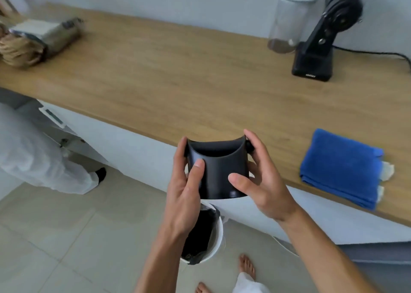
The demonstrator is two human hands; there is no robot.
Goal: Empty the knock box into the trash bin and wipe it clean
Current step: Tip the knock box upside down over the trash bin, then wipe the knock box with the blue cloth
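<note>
I hold the black knock box (219,170) in both hands, just in front of the wooden counter's edge. My left hand (185,188) grips its left side, thumb on the front wall. Its right side rests in my right hand (260,177), thumb on the lower front. The box is tilted with its opening facing away from me, so its inside is hidden. Directly below it on the floor stands a white trash bin (216,237) with a black liner, partly covered by my left forearm. A folded blue cloth (340,166) lies on the counter to the right.
The wooden counter (178,74) carries a black grinder (320,48) with a cord, a clear jar (289,21) beside it, and a bagged item (40,37) at far left. Another person in white clothing (37,159) stands at left. My bare feet (245,268) are on the tiled floor.
</note>
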